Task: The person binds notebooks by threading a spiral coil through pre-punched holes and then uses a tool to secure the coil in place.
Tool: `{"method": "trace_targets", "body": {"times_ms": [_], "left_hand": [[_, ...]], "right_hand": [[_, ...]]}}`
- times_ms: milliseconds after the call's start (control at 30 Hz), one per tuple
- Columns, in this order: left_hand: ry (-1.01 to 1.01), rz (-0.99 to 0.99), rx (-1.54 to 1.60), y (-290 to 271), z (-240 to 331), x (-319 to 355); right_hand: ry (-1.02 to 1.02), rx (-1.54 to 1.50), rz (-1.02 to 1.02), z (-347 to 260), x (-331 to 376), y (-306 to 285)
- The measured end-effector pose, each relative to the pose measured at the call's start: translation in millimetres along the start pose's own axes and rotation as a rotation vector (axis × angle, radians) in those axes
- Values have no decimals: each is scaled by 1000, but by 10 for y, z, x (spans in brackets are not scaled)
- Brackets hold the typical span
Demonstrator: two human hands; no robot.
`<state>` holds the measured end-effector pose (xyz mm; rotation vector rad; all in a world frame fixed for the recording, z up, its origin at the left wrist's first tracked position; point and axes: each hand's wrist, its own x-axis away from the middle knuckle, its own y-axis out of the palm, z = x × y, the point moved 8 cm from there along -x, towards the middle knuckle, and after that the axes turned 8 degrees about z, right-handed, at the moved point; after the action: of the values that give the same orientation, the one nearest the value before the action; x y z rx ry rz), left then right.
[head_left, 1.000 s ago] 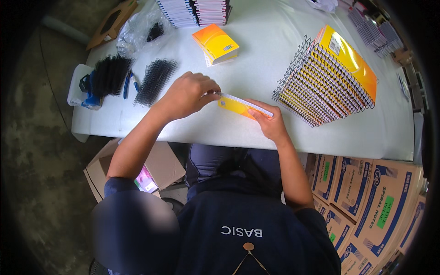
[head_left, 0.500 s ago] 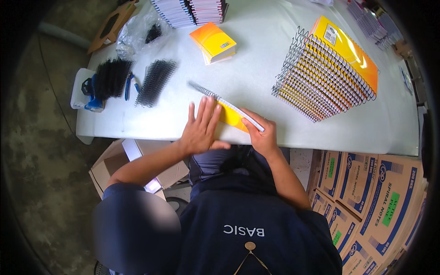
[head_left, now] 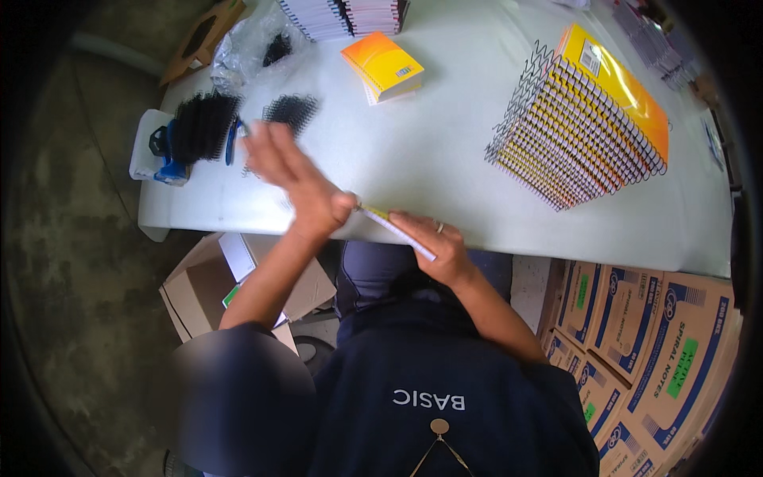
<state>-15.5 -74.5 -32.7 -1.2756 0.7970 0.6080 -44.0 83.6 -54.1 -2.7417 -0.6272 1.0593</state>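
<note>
My right hand [head_left: 443,248] grips a thin notebook [head_left: 397,230], fingers on one side and thumb hidden. The notebook is held on edge over the table's front edge, its white page side showing with a sliver of yellow. My left hand [head_left: 298,179] is slightly blurred, its fingers stretched out toward the black coils [head_left: 292,111]. Its thumb lies close to the notebook's far end; whether they touch I cannot tell. The wire coil at that end is mostly hidden. To the right stands a tall stack of spiral notebooks [head_left: 572,135] with yellow-orange covers.
Yellow notebooks [head_left: 385,63] and taller notebook stacks [head_left: 342,16] stand farther back. At left lie a bundle of black coils [head_left: 205,127], a blue tool [head_left: 171,163] and a plastic bag [head_left: 258,52]. An open carton [head_left: 199,290] sits below; printed cartons [head_left: 668,350] are stacked lower right.
My left hand has moved left and turned, away from the coil it was touching. My right hand has drawn the notebook slightly nearer and tipped it more on edge.
</note>
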Motion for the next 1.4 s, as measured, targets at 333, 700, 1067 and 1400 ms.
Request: {"method": "trace_targets", "body": {"times_ms": [333,700,1067,1400], "left_hand": [[-131,-36,218,47,31,426],[254,-168,426,122,632,800],[302,-202,608,-7,827,724],[357,-124,682,-53,926,602]], "right_hand": [[-129,31,28,-94,55,84],[-84,67,85,19,62,32],[-11,33,78,101,-13,-31],[119,-142,-34,183,-39,-23]]}}
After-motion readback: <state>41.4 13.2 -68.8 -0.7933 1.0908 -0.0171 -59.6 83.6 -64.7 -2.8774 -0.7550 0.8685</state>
